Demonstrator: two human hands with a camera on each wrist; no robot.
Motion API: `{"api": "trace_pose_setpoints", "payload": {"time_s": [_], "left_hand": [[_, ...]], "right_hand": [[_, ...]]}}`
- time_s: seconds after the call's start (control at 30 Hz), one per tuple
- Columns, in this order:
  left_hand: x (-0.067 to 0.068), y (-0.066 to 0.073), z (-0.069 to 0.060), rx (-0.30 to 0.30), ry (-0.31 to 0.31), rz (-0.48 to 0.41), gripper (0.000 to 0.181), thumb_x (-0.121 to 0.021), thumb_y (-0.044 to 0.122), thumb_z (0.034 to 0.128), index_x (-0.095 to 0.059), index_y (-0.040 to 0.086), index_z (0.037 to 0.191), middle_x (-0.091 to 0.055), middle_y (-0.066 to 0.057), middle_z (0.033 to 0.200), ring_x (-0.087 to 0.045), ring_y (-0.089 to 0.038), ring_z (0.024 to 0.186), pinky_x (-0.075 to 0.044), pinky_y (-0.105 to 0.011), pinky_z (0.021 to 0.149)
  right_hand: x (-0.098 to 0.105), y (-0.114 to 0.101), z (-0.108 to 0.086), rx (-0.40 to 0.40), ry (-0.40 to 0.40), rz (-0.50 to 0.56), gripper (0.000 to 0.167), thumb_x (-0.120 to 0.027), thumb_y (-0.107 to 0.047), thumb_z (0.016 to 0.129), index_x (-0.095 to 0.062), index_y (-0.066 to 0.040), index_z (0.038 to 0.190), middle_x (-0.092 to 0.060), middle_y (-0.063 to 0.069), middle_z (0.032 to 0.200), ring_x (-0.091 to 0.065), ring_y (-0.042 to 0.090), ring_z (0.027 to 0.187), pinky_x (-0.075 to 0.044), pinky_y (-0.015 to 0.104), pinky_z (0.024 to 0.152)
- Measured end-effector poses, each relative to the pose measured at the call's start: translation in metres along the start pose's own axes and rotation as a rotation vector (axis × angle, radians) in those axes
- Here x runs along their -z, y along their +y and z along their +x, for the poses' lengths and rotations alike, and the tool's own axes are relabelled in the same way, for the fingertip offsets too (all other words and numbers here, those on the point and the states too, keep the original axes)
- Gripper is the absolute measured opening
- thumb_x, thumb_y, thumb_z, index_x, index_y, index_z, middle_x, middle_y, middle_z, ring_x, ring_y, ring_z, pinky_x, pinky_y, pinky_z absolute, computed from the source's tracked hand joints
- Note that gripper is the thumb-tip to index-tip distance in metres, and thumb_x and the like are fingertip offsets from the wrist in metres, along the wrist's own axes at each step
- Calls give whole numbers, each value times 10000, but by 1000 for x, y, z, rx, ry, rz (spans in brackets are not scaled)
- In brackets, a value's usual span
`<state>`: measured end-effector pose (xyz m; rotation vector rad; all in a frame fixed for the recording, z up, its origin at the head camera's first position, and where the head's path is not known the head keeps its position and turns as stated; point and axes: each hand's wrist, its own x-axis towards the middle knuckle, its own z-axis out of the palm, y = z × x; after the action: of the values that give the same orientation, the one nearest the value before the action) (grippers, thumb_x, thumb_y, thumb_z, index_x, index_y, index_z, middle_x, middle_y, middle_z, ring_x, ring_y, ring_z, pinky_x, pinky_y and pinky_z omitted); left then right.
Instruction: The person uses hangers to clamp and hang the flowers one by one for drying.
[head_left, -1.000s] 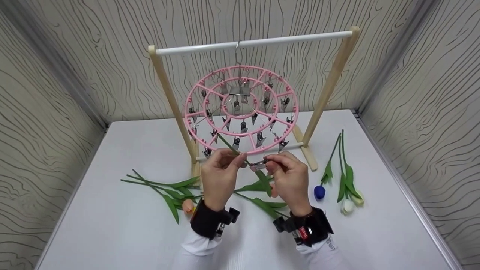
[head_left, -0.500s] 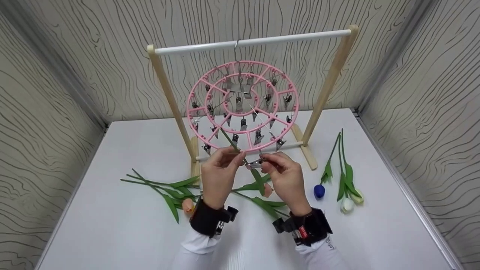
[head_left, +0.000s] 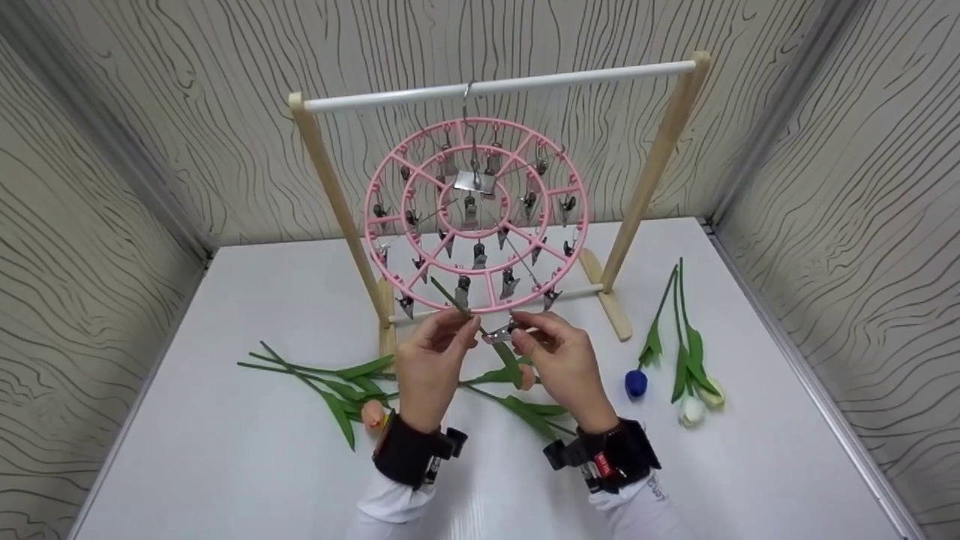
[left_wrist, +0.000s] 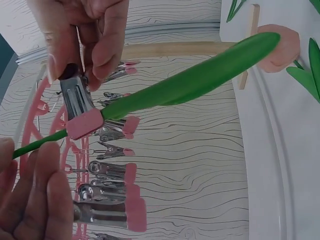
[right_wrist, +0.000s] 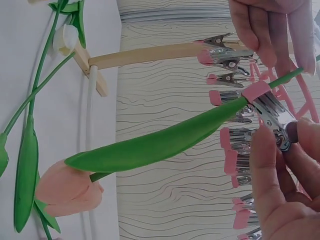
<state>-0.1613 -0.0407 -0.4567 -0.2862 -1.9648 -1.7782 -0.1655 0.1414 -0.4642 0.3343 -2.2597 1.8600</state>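
Observation:
My left hand (head_left: 431,367) pinches the green stem (left_wrist: 40,143) of an artificial peach-pink tulip (right_wrist: 70,192) between thumb and fingers. Beside it, my right hand (head_left: 566,367) pinches the handle end of a metal clip (right_wrist: 272,117) with pink tips. Those tips lie across the stem just above the leaf (left_wrist: 195,75), and the bloom points down toward the table. In the head view, both hands are at the front edge of a pink round clip hanger (head_left: 366,206). Several other clips dangle from its rings, with nothing seen in them.
A rack with wooden posts (head_left: 652,176) and a white rod (head_left: 570,79) carries the hanger. Tulips with peach blooms (head_left: 373,414) lie at left and centre on the white table (head_left: 225,465). A blue tulip (head_left: 636,384) and white ones (head_left: 692,412) lie at right.
Both hands have shifted slightly left with the clip and tulip. The hanger's tilt has changed a little, and it sits slightly further left. The grip on stem and clip looks the same.

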Motion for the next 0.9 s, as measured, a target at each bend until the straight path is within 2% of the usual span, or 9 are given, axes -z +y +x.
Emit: {"api": "trace_pose_setpoints", "payload": {"time_s": [0.17,0.4,0.6,0.73,0.9], "left_hand": [[0,-5,-4,-12,3,3,216,-781,139,927,-739,45,1117,-761,-24,961,-719,-184,735,-601,-299,695],[1,-10,-7,4,-4,16,221,-768,142,938,-717,54,1134,-757,-22,984,-717,-174,720,-597,-288,689],[3,-14,-7,45,-14,18,200,-757,156,951,-722,88,1136,-752,-15,988,-717,-194,712,-587,-278,667],[4,-15,-7,69,-19,17,198,-750,151,956,-717,81,1138,-749,-24,1002,-716,-204,719,-578,-266,661],[5,-19,-7,57,-21,9,205,-769,135,939,-714,72,1126,-745,-42,1014,-716,-196,720,-578,-269,647]], "right_hand": [[1,2,-1,-29,0,27,284,-708,-101,976,-715,-25,1249,-715,84,1087,-703,227,886,-569,268,784],[2,7,0,-74,11,38,324,-706,-132,985,-691,-22,1290,-730,98,1066,-713,285,891,-550,253,651],[3,9,0,-88,13,54,298,-696,-134,993,-700,0,1260,-737,136,1094,-715,239,877,-589,298,778],[5,10,-2,-113,9,68,262,-689,-144,1000,-722,-26,1231,-731,154,1145,-708,215,871,-593,319,799],[11,16,-7,-122,6,62,224,-701,-129,988,-742,-19,1178,-730,174,1017,-705,237,848,-594,386,806]]}}
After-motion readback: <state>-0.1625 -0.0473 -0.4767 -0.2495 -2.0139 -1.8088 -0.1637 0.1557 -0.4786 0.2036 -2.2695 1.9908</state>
